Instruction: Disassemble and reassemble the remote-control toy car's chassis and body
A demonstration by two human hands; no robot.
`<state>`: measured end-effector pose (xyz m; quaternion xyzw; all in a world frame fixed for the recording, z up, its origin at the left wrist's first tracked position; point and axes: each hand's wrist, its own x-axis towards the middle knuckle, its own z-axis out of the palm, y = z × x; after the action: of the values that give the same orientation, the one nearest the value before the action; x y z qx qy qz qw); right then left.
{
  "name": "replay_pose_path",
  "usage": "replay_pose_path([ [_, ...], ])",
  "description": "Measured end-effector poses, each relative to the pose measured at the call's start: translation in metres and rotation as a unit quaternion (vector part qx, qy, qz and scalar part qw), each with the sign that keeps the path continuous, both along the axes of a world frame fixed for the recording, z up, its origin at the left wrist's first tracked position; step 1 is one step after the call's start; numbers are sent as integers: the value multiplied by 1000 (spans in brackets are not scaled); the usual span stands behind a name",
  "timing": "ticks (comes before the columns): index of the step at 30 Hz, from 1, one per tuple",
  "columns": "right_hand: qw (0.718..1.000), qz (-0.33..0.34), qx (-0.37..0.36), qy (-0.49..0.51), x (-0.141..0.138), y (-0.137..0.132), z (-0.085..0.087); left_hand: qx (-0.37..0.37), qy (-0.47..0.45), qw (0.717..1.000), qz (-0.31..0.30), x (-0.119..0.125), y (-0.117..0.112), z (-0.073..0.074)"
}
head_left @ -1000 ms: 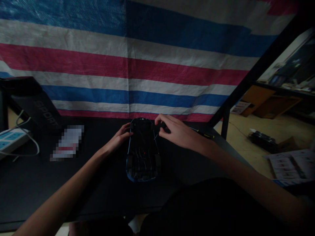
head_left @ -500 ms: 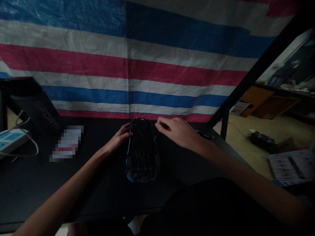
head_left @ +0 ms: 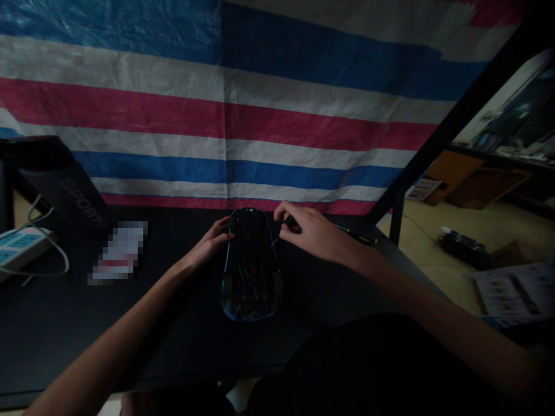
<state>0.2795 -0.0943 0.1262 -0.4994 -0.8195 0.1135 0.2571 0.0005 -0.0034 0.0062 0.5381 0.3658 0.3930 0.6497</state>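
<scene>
A toy car with a blue body lies upside down on the dark table, its black underside up. My left hand grips its left edge near the far end, thumb against the underside. Beside the car's right edge, my right hand is closed round the dark handle of a screwdriver. The screwdriver's thin shaft points down and left to the car's side; whether its tip touches the car I cannot tell.
Right of my right hand lies another screwdriver with a black and yellow handle. On the left are a power strip with a white cable, a dark case marked SPORT and a blurred-out phone-like item. A striped tarp hangs behind the table.
My right hand's index finger and thumb have loosened and spread apart a little around the screwdriver handle. My left hand and the toy car have stayed in place.
</scene>
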Motion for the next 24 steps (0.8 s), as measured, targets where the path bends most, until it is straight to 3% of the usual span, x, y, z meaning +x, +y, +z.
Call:
replay_pose_path([
  [5, 999, -24, 1, -33, 1, 0, 0, 9, 6, 1000, 3, 0, 0, 1],
  [24, 1000, -24, 0, -15, 2, 2, -5, -1, 5, 1000, 2, -1, 1, 0],
])
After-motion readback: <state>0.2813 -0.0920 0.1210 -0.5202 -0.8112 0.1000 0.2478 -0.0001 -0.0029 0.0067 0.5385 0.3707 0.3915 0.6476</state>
